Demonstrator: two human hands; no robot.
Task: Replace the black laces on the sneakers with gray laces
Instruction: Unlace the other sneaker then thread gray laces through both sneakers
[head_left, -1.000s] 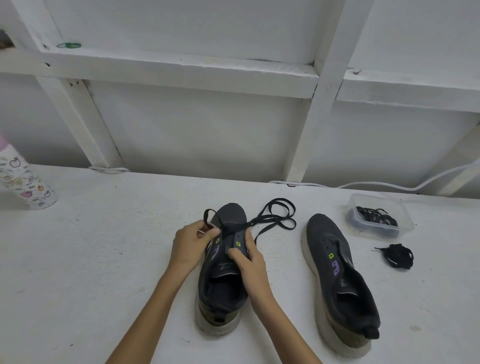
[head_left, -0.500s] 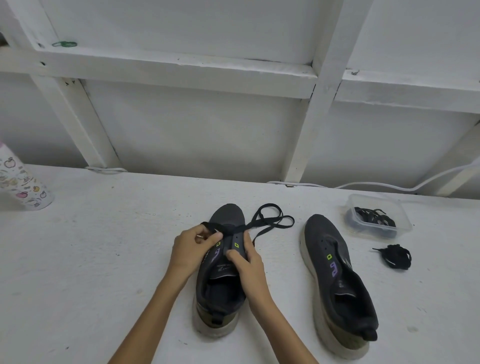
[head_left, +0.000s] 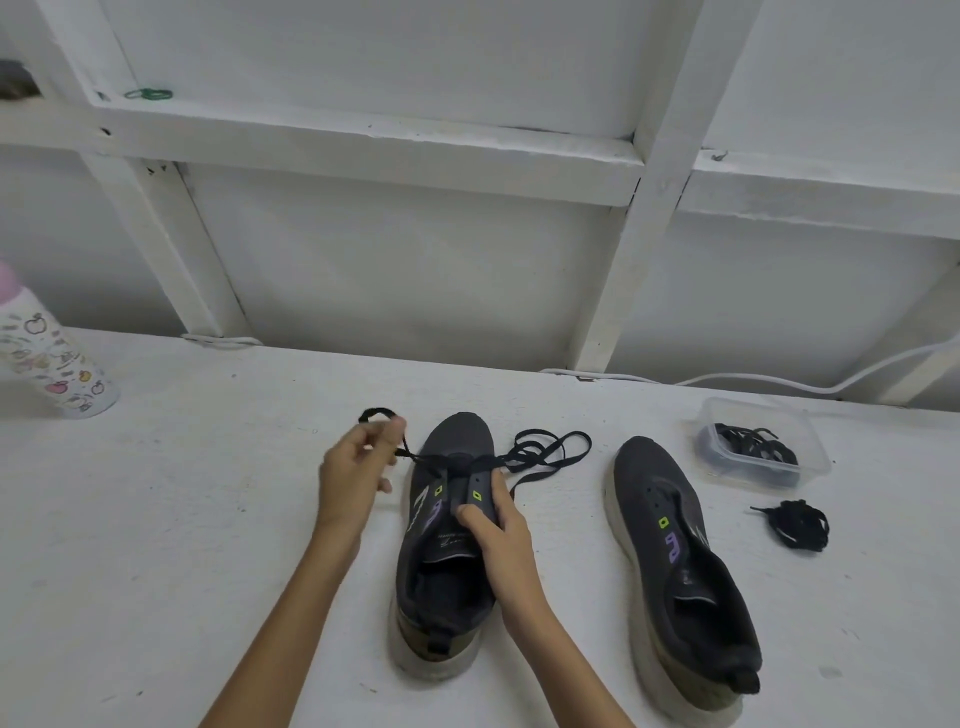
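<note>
The bottle (head_left: 57, 374) near the far left corner of the tabletop is cut by the picture's left edge. Both forearms leave through the bottom edge. The fingers of the left hand (head_left: 356, 467), which pinches the black lace (head_left: 545, 452), hide a part of it. The right hand (head_left: 501, 530) holds the laced sneaker (head_left: 457, 436) and covers its right eyelets. The print on its insole is too small to read. In the container (head_left: 815, 457) the laces (head_left: 753, 449) look dark; black or gray, I cannot tell.

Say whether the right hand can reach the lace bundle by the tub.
Probably, once freed: the right hand grips the laced sneaker, and the other sneaker lies between it and the lace bundle.
</note>
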